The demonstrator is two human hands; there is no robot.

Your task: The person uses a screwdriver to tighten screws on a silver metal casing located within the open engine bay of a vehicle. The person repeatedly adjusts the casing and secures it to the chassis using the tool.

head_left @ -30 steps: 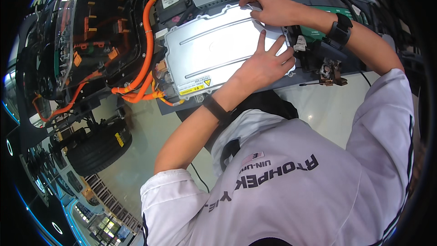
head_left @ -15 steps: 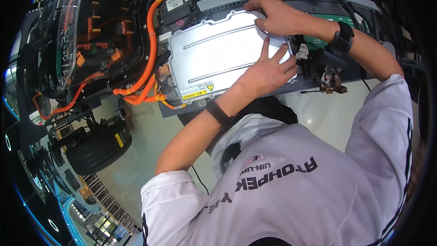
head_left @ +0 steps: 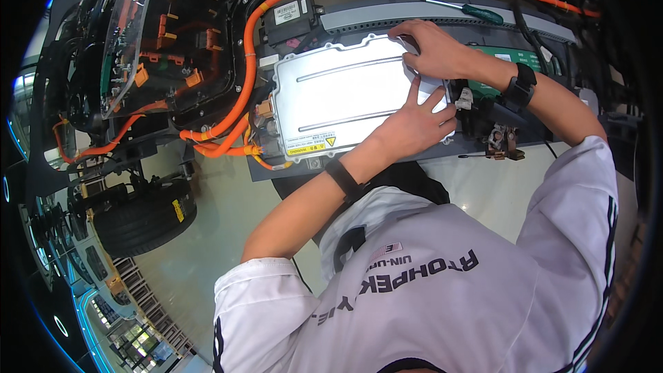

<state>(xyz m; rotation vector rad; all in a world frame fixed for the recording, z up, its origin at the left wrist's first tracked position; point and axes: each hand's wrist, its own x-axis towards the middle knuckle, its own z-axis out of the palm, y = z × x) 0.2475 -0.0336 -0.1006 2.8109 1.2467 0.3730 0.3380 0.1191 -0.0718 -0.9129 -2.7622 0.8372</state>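
Observation:
A flat silver metal cover [head_left: 345, 93], with two long ribs and a scalloped bolt flange, tops a box in front of me. A yellow warning label [head_left: 309, 148] is at its near left corner. My left hand [head_left: 418, 122] lies on the cover's near right part, fingers spread and holding nothing. Farther back, my right hand [head_left: 436, 50] curls its thumb and fingers over the cover's far right edge; the exact contact under the fingertips is hidden. A wristband [head_left: 343, 178] is on my left wrist, a black watch [head_left: 519, 84] on my right.
A thick orange cable [head_left: 250, 62] curves along the left and back. A green-handled screwdriver [head_left: 482, 14] lies on a grey rail [head_left: 387, 17] behind. Right of the cover are a green circuit board [head_left: 507, 62] and a copper-coloured part [head_left: 501, 141]. A tyre [head_left: 145, 217] stands lower left.
The view has shifted, so the scene sits slightly farther right and lower. Both hands stay at nearly the same places on the cover.

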